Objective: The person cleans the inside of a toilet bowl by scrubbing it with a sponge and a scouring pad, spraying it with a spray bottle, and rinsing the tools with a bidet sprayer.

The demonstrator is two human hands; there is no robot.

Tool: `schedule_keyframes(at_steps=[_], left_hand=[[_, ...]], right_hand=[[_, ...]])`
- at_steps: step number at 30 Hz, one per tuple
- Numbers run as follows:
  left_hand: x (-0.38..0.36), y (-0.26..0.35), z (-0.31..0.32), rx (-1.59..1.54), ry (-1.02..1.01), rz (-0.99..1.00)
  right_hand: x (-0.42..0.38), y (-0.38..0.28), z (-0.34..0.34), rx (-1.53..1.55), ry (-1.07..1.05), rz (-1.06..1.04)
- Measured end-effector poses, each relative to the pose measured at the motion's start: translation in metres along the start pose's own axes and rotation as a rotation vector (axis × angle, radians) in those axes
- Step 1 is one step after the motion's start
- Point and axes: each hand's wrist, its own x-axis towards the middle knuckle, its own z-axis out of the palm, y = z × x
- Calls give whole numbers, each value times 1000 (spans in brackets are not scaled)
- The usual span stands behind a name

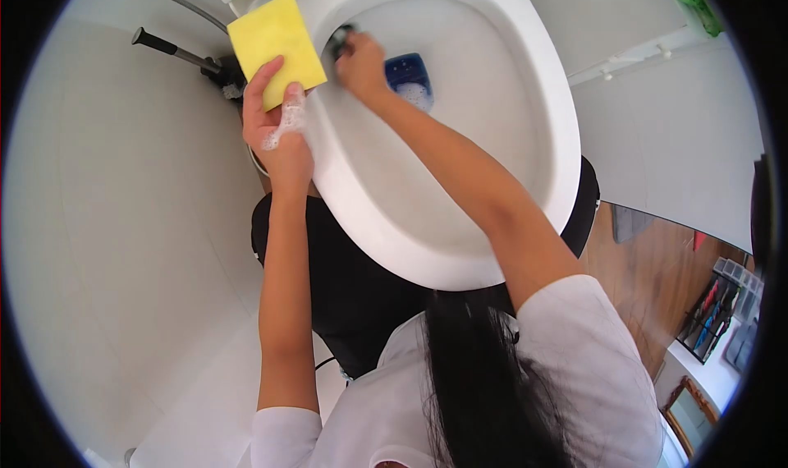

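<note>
In my left hand (283, 131) I hold a flat yellow sponge cloth (267, 37) upright at the left rim, with the fingers behind it and the thumb in front. White suds cling to the base of that thumb. My right hand (361, 64) reaches down into the white toilet bowl (492, 156), closed around a small dark thing (339, 39) pressed near the left inner wall; it is smeared by motion and I cannot tell its kind. Beside my right wrist, deep in the bowl, lies a dark-blue patch (406, 70) with white foam (417, 97) over its lower part.
Left of the bowl, a metal rod with a black grip (154, 41) sticks out below a grey hose (176, 2). My black-trousered legs straddle the bowl. At right are a white cabinet side (681, 131), a wooden floor (632, 279) and a rack of small items (710, 316).
</note>
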Motion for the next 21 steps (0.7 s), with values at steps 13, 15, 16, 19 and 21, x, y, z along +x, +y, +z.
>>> schedule_keyframes(at_steps=[13, 15, 16, 19, 21], left_hand=[[-2, 4, 1, -60, 47, 21], [2, 1, 1, -100, 53, 25], [-3, 1, 0, -140, 52, 3], [-6, 5, -2, -93, 56, -18], [-5, 5, -2, -60, 59, -3]], right_hand=[[-23, -28, -42, 302, -373, 240], [-22, -24, -43, 189, -422, 249], [-42, -25, -57, 74, -485, 193], [-121, -35, -133, -27, -881, 112], [-126, -28, -138, 82, -892, 106]])
